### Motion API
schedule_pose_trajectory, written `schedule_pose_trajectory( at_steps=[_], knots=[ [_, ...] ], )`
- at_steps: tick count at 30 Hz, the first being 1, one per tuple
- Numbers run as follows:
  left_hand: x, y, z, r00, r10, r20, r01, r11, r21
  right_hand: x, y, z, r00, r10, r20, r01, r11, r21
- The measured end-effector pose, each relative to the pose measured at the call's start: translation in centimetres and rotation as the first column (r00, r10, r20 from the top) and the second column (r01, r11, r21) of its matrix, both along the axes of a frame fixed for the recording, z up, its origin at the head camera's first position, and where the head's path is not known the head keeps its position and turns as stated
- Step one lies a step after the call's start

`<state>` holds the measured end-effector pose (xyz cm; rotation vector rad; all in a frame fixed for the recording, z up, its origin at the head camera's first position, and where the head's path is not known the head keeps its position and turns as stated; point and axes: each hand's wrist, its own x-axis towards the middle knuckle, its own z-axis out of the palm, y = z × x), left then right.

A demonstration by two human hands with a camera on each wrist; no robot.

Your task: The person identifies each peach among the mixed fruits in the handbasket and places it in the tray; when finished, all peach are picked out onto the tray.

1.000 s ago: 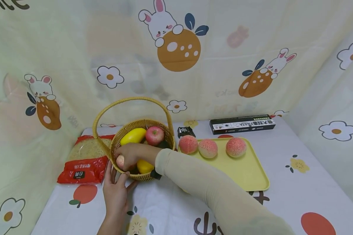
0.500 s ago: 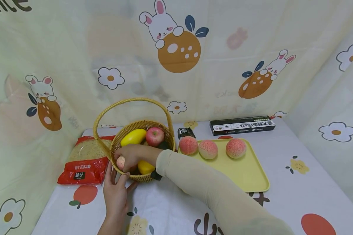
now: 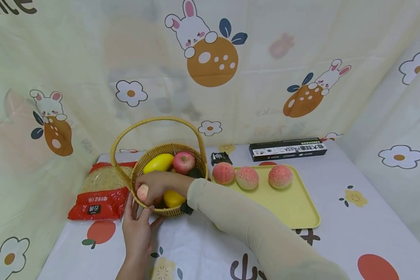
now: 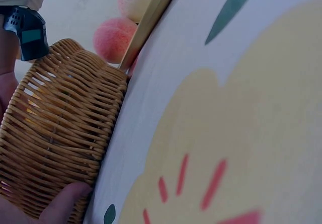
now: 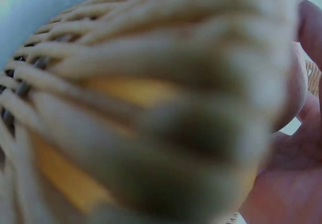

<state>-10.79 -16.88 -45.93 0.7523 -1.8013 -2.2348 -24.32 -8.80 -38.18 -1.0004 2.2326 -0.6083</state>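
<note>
In the head view my right hand (image 3: 155, 186) reaches down into a wicker basket (image 3: 169, 213) and grips a pale pink peach (image 3: 142, 193) near its left inner wall. The same basket holds a yellow mango-like fruit (image 3: 158, 163), a red apple (image 3: 184, 162) and another yellow fruit (image 3: 173, 198). My left hand (image 3: 137, 229) touches the basket's near left side, its fingers spread along the outside. Its thumb (image 4: 65, 201) presses the woven wall in the left wrist view. Blurred weave covers most of the right wrist view, with part of my right hand at its edge.
A yellow tray (image 3: 287, 206) right of the basket carries three peaches (image 3: 247, 178) along its back. Behind lie a small black packet (image 3: 221, 157) and a black pasta box (image 3: 287, 149). A red noodle bag (image 3: 101, 194) touches the basket's left. The basket's tall handle (image 3: 161, 118) arches above.
Both hands and the basket stay almost in place. The peach in my right hand shifts very slightly left and up.
</note>
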Motion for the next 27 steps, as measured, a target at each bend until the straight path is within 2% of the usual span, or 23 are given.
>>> schedule_pose_trajectory(
  at_steps=[10,16,24,27],
  knots=[
    [0.1,-0.1,0.0,1.0,-0.005,0.004,0.005,1.0,-0.004,0.1,0.4,0.6,1.0,-0.006,0.029,0.008,0.996,-0.093],
    [0.0,-0.1,-0.2,1.0,-0.009,-0.016,0.009,1.0,0.009,0.1,0.5,1.0,1.0,0.015,-0.014,-0.016,0.994,-0.105],
    [0.0,-0.1,-0.1,1.0,-0.012,-0.016,0.012,1.0,0.001,0.1,1.4,1.9,0.992,-0.067,-0.104,0.049,0.985,-0.167],
    [-0.1,0.0,-0.1,1.0,-0.005,-0.024,0.005,1.0,-0.002,0.1,2.1,2.2,0.991,-0.113,-0.073,0.095,0.972,-0.217]
  ],
)
